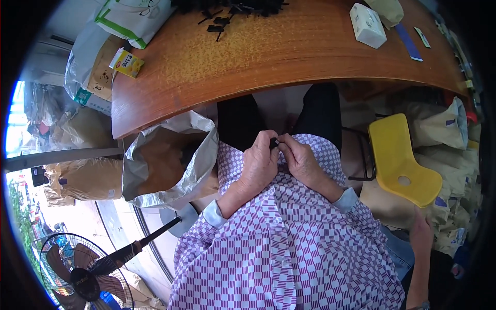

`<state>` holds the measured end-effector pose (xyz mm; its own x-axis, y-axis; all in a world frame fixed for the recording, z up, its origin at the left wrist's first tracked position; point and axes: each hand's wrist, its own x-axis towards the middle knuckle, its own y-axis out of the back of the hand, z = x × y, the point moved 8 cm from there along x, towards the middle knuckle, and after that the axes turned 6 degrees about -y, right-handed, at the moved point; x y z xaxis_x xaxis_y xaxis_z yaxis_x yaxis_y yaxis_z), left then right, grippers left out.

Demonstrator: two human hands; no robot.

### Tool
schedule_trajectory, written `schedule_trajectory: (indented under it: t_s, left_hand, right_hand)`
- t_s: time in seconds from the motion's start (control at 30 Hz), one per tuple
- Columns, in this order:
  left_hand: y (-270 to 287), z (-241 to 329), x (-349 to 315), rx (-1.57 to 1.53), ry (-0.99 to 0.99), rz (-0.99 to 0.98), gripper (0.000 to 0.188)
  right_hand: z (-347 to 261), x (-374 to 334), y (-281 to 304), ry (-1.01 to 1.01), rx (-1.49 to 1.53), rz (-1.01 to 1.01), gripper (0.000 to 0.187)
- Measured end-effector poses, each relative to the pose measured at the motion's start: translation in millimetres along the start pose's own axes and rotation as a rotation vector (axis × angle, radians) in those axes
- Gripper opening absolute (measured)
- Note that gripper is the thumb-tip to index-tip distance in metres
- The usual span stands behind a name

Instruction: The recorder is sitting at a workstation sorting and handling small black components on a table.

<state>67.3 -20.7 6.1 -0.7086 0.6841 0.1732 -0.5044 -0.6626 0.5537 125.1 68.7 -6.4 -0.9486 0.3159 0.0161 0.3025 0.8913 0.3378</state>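
Observation:
Over my lap, my left hand and my right hand meet fingertip to fingertip. Both are closed around a small black piece, mostly covered by my fingers, so its exact kind does not show. A pile of similar-looking black pieces lies at the far side of the wooden table, with a few loose ones nearer me. An open paper-and-plastic sack stands just left of my lap, its mouth facing up.
The table holds a yellow carton, a white-and-green bag and a white tissue pack. A yellow chair stands right, near another person's arm. Brown sacks flank me; a fan is lower left.

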Motion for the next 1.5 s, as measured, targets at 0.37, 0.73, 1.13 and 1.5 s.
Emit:
schedule_trajectory:
  t_s: [0.37,0.73,1.13,1.5]
  left_hand:
    - [2,-19,8,-0.771,0.075,0.094,0.022]
    - [-27,-16,-8,-1.407,0.494,-0.215,0.042]
    - [-33,-13,-14,-1.077,0.384,-0.394,0.039]
    - [-9,1,-5,-0.295,0.053,-0.167,0.041]
  right_hand:
    - [8,4,11,-0.161,0.227,0.019,0.023]
    - [31,4,2,-0.303,0.950,-0.205,0.020]
    - [44,3,-2,-0.368,0.870,-0.229,0.026]
    - [16,1,6,-0.309,0.613,-0.105,0.034]
